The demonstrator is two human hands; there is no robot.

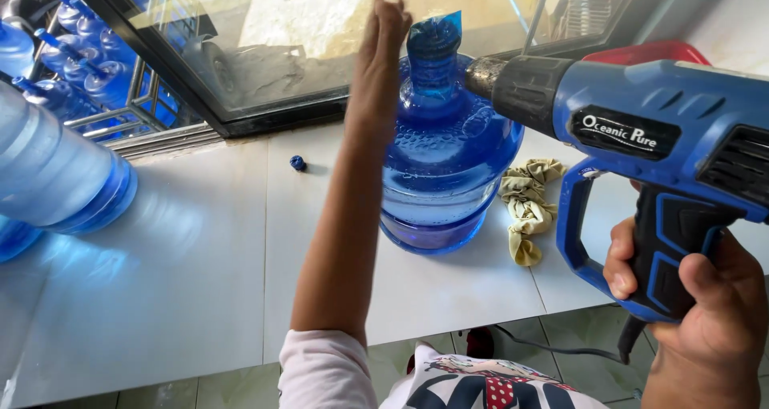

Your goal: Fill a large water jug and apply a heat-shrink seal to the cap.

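Observation:
A large blue water jug (444, 161) stands upright on a white tiled counter (184, 257). A blue plastic sleeve (433, 40) covers its neck and cap. My left hand (383, 40) reaches out flat beside the neck on its left, fingers together, touching or nearly touching the sleeve. My right hand (697, 297) grips the handle of a blue and black heat gun (641, 137). The gun's metal nozzle (481, 76) points at the jug's neck from the right, very close to it.
A crumpled yellowish rag (529, 205) lies on the counter right of the jug. A small blue cap (298, 163) sits behind it to the left. Another big jug (56, 173) lies at the left edge. Racks of jugs (80, 64) show behind a window.

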